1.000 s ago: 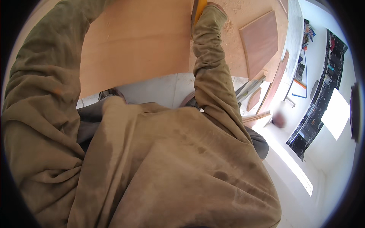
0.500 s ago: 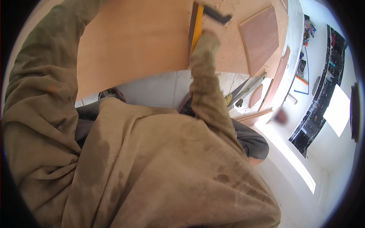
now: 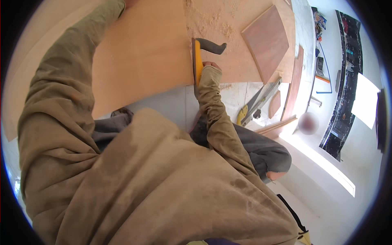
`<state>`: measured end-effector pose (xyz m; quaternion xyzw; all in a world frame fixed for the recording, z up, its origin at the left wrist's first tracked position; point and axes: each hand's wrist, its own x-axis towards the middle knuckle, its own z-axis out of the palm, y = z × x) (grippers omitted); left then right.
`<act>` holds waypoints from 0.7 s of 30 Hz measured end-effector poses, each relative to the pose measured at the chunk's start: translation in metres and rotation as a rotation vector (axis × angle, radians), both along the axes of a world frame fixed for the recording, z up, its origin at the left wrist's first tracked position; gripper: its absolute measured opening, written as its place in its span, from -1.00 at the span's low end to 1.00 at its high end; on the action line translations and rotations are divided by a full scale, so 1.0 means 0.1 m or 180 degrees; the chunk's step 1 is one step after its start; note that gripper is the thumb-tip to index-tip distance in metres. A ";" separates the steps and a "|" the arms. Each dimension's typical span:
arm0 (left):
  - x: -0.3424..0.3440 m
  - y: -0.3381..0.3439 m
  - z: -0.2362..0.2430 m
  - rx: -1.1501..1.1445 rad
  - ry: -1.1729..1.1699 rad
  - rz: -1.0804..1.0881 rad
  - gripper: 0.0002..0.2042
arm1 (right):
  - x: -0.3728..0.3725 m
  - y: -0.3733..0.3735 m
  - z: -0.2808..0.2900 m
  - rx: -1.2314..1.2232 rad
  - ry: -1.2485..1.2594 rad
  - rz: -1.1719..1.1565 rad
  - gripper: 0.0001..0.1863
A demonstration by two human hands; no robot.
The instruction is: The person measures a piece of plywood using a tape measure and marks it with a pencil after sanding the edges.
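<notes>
A large pale plywood sheet (image 3: pixel 139 49) spans the upper middle, with a straight line or seam running away from a yellow-and-black tool (image 3: pixel 197 57) at its near edge. My right hand (image 3: pixel 211 67) is closed at the tool’s yellow part, its fingers partly hidden behind the tool and cuff; the curved black grip points right. My left hand (image 3: pixel 125 3) reaches onto the sheet at the top edge, mostly out of sight, its fingers hidden. Sawdust (image 3: pixel 206 22) lies right of the line.
A square wood panel (image 3: pixel 265 43) lies at the right. Below it are a metal level (image 3: pixel 263 100), a handsaw (image 3: pixel 243 114) and wood strips (image 3: pixel 295 83) on white tiles. My bent leg (image 3: pixel 267 151) is beside them. A dark, paint-spattered board (image 3: pixel 343 94) appears farther right.
My right hand and the yellow-and-black tool have moved toward my body, exposing more of the line and sawdust beyond. The view has shifted slightly, showing more of my right leg.
</notes>
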<state>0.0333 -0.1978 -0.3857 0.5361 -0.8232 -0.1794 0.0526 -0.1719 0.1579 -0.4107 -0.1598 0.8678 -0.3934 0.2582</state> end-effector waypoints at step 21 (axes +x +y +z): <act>2.06 -0.53 1.12 -0.0408 -0.0653 0.1281 -0.39 | 0.16 -0.50 0.87 0.0219 -0.0013 0.1573 -0.64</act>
